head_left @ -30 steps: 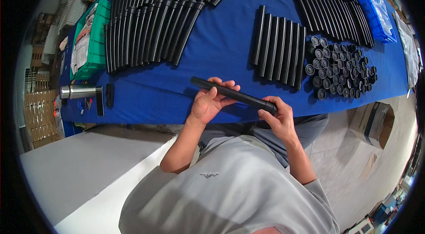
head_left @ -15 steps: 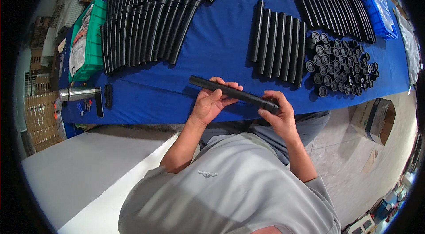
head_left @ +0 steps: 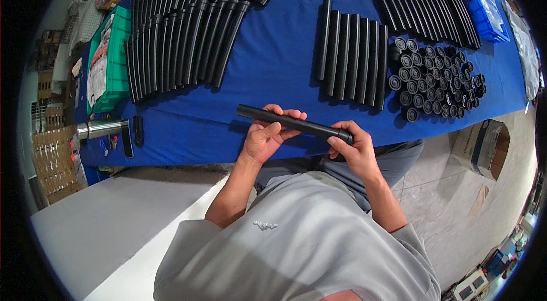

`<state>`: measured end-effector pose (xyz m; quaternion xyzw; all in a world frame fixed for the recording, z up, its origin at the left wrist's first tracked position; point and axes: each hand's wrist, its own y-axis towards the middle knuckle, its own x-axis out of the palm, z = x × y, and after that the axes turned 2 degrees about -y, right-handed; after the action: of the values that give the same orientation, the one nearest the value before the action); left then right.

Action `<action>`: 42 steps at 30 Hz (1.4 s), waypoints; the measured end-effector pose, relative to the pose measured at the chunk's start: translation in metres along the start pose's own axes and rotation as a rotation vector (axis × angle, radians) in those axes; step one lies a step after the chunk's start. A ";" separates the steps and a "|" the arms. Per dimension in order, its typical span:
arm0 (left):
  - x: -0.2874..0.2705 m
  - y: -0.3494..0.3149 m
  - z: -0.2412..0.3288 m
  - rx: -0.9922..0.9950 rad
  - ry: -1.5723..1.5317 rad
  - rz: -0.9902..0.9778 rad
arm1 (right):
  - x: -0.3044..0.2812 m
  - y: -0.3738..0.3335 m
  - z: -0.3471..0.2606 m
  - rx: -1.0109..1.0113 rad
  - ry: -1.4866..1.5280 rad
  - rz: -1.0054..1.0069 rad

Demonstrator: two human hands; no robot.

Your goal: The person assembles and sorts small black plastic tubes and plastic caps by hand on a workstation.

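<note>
A black tube (head_left: 310,127) lies across both hands just above the table's near edge, its left end a little farther away than its right. My left hand (head_left: 265,138) is closed around the left half, thumb on top and fingers behind. At the right end sits a black cap (head_left: 345,135), gripped by my right hand (head_left: 357,149) with the thumb and fingers around it; its end is partly hidden. Beyond them several loose black tubes (head_left: 352,59) lie side by side, with a cluster of round black caps (head_left: 430,82) to their right.
Rows of capped tubes (head_left: 194,39) cover the far left of the blue cloth (head_left: 273,56), more tubes (head_left: 419,5) the far right. A green crate (head_left: 118,67), a blue bin (head_left: 484,7), a steel flask (head_left: 102,129) and a dark phone-like object (head_left: 127,138) stand or lie around.
My right thumb and fingers have shifted onto the cap and cover more of it. The tube has moved slightly left within the view, which itself has shifted a little.
</note>
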<state>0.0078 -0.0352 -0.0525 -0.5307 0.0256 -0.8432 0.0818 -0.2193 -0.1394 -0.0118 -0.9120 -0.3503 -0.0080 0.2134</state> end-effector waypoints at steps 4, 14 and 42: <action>0.004 0.004 0.000 -0.044 0.002 0.059 | 0.004 -0.003 -0.003 -0.298 -0.357 0.086; 0.000 -0.001 0.002 -0.045 -0.057 0.073 | 0.017 -0.006 0.003 -0.577 -0.632 0.098; -0.006 0.003 0.001 -0.071 -0.100 0.026 | 0.018 -0.012 -0.004 -0.479 -0.594 -0.007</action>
<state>0.0116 -0.0366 -0.0575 -0.5745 0.0584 -0.8130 0.0752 -0.2128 -0.1218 -0.0008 -0.8974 -0.3881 0.1742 -0.1168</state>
